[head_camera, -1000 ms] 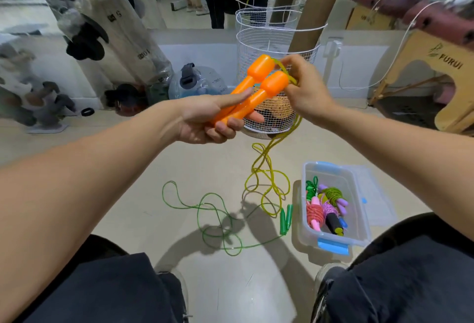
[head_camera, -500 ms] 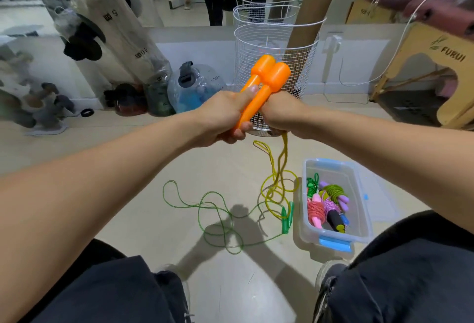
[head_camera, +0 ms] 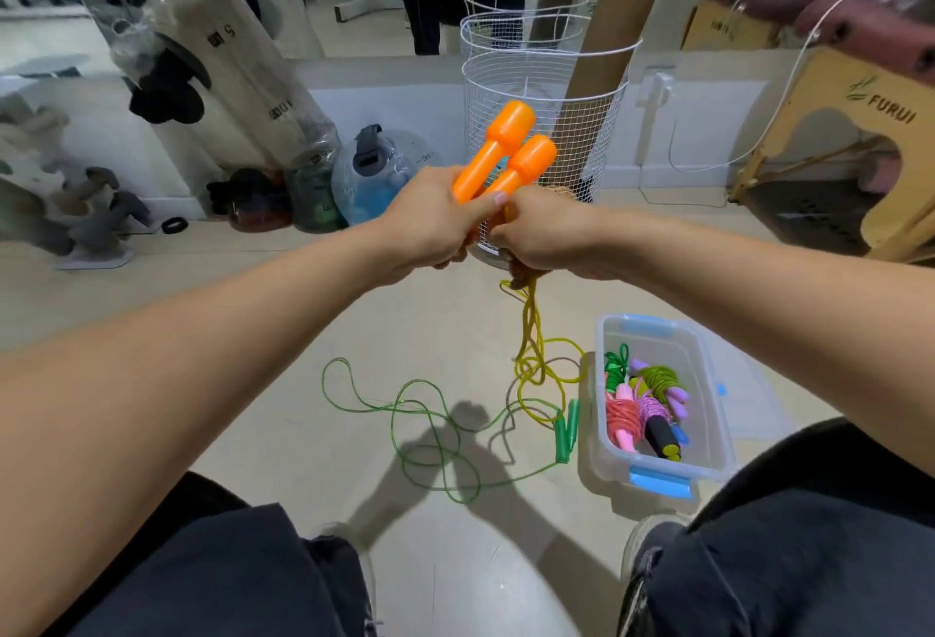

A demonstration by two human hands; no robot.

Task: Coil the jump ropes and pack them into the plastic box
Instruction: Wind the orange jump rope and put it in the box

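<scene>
My left hand (head_camera: pixel 430 226) grips two orange jump-rope handles (head_camera: pixel 506 150) held side by side, their thick ends pointing up. My right hand (head_camera: pixel 541 236) is closed around the yellow rope (head_camera: pixel 531 333) just below the handles. The yellow rope hangs down from it and ends in loose loops on the floor. A green jump rope (head_camera: pixel 430 424) lies spread out on the floor, its green handles (head_camera: pixel 566 434) beside the clear plastic box (head_camera: pixel 708 383). Inside the box lie several coiled ropes (head_camera: pixel 642 408) in green, red and pink.
A white wire basket (head_camera: pixel 546 95) with cardboard tubes stands just behind my hands. Water jugs and wrapped gear line the left wall under a mirror. A wooden stool (head_camera: pixel 870 140) stands at the right. The box lid (head_camera: pixel 759 403) lies right of the box. My knees fill the bottom.
My right hand came down from the top of the handles to the rope beneath them, beside my left hand. The yellow rope now hangs straighter and has been lifted somewhat off the floor.
</scene>
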